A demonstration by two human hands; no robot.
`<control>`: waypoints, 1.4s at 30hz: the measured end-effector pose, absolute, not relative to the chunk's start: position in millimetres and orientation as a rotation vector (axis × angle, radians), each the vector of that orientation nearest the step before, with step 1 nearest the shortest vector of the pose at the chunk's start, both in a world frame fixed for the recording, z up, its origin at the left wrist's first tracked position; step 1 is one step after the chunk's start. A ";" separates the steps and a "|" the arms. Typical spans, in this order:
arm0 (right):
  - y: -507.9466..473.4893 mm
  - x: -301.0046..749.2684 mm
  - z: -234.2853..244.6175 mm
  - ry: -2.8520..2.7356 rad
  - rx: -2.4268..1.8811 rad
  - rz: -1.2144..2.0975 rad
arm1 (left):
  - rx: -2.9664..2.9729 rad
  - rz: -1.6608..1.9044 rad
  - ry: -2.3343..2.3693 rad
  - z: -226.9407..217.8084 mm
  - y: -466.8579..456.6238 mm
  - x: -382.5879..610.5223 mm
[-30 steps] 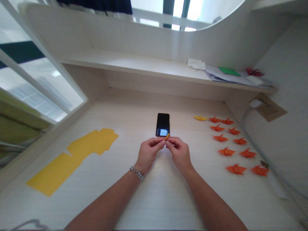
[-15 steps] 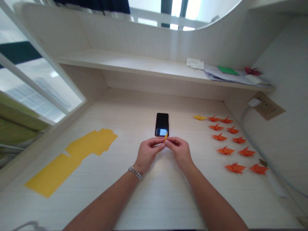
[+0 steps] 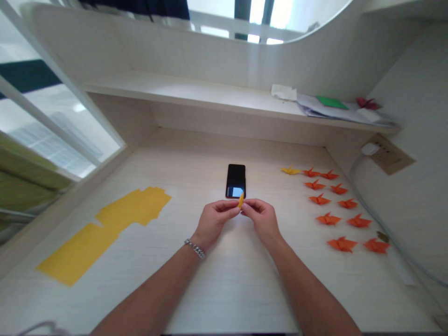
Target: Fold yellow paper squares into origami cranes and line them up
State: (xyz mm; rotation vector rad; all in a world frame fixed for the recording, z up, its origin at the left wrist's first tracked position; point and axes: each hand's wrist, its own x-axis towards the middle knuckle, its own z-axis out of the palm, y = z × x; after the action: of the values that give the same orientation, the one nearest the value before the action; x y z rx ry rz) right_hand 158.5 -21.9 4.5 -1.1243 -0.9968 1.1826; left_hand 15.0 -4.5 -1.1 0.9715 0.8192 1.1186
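Observation:
A small folded piece of yellow paper (image 3: 241, 199) stands between my fingertips, narrow and pointed at the top. My left hand (image 3: 216, 219) pinches it from the left, thumb and fingers closed. From the right, my right hand (image 3: 262, 218) pinches the same paper. Fingers cover its lower part, so its full shape is hidden. Just beyond my fingertips lies a black phone (image 3: 236, 179), flat on the white desk (image 3: 196, 158). Off to the right sit a yellow paper crane (image 3: 290, 171) and several orange paper cranes (image 3: 328, 219) in rough rows.
Overlapping yellow paper sheets (image 3: 80, 252) are spread along the left side. A white cable (image 3: 371, 205) runs from the wall socket (image 3: 392, 154) down the right edge. Papers (image 3: 315, 106) and a dark red folded paper (image 3: 367, 103) rest on the shelf (image 3: 210, 95) above.
My fingers have shifted slightly on the folded yellow paper, and a little more of it shows. My left wrist has moved slightly left; the desk items stay put.

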 end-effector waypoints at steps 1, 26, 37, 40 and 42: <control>-22.1 158.2 4.7 -0.985 -1.120 1.189 | 0.962 1.114 0.818 -1.1 -4.5 15.3; -30.6 151.1 4.4 -1.202 -1.189 0.981 | 1.040 1.168 0.920 4.1 -8.3 17.7; -24.3 152.4 0.9 -1.058 -1.139 1.180 | 0.964 1.244 0.882 3.3 -10.9 20.8; -24.3 153.6 0.1 -1.089 -1.206 1.116 | 0.965 1.238 0.909 5.8 -12.7 22.3; -24.3 154.5 -1.1 -1.115 -1.225 1.087 | 0.977 1.206 0.929 6.7 -13.2 22.7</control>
State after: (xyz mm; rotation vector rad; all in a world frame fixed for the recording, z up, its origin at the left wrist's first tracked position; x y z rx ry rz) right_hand 154.5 -24.3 -1.1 -1.2251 -1.1151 1.0874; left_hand 22.7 -13.2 6.7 0.9773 0.9294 1.2059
